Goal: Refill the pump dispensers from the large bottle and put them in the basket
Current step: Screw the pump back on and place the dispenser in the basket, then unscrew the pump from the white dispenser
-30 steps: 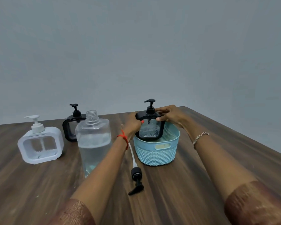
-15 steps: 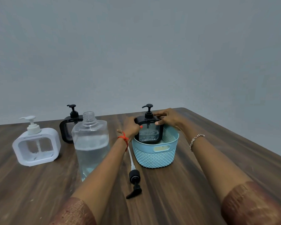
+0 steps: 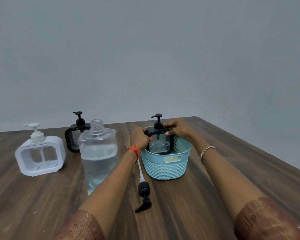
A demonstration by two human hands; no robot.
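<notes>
Your left hand (image 3: pixel 140 138) grips the left edge of the black dispenser (image 3: pixel 160 144), thumb curled onto its front face. Your right hand (image 3: pixel 177 129) grips the top right corner, fingers (image 3: pixel 170 125) curled over the shoulder just beside the pump neck. Both hands are grasping this one item. The black dispenser stands upright inside the basket (image 3: pixel 165 168), toward its left side, with its lower part below the rim; you cannot tell whether it rests on the basket floor. Clear liquid shows in its lower part. The basket sits on the desk (image 3: pixel 215 196), right of centre. The large bottle (image 3: pixel 99 156) stands left of the basket, uncapped, with clear liquid to well above half height; your left forearm hides its lower right corner. A second black dispenser (image 3: pixel 74 137) stands behind the large bottle, partly covered by it. The white dispenser (image 3: pixel 40 155) stands at far left, apart from the others, pump fitted. A loose pump (image 3: pixel 143 189) lies flat on the desk in front of the basket, tube pointing away from you, spout toward you.
</notes>
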